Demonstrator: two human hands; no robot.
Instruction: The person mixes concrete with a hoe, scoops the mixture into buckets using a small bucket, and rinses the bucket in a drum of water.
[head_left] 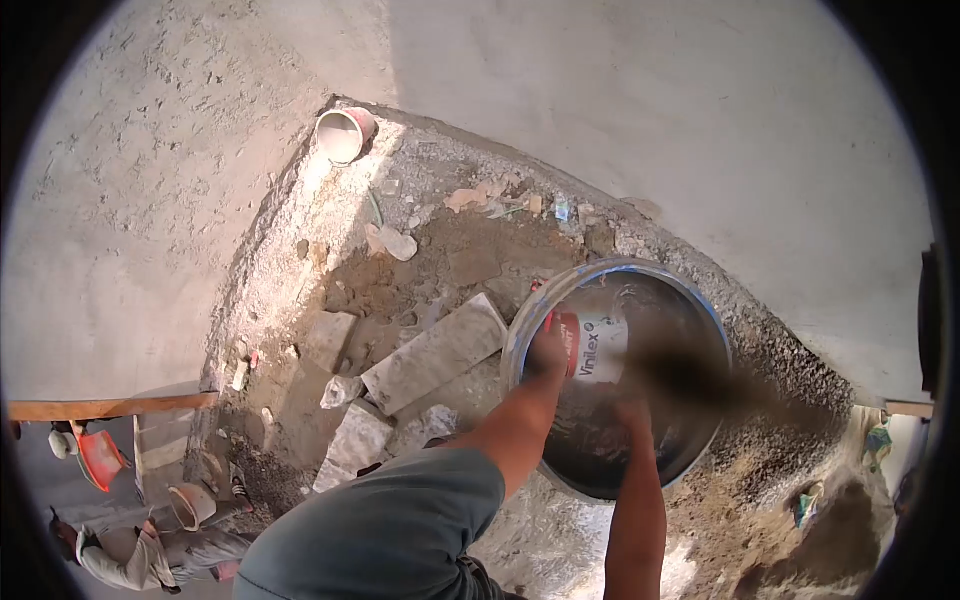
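A large round drum (pixel 517 345) with a blue-edged rim stands before me, holding dark liquid or a wet surface. Both my arms reach into it. Inside is a paint bucket (pixel 600 345) with a white and red label reading "Vinilex". My left hand (pixel 547 350) is closed at the bucket's left side, its fingers partly in shadow. Near the bucket's lower end is my right hand (pixel 632 408). A dark blurred smudge over the view covers its fingers, so its grip is hidden.
Left of the drum lie a long concrete block (pixel 435 355) and a broken slab (pixel 355 445). A small bucket (pixel 343 135) rests in the wall corner. Gravel (pixel 785 385) borders the right wall. At lower left, another person (pixel 150 555) is near a pale bucket (pixel 192 506).
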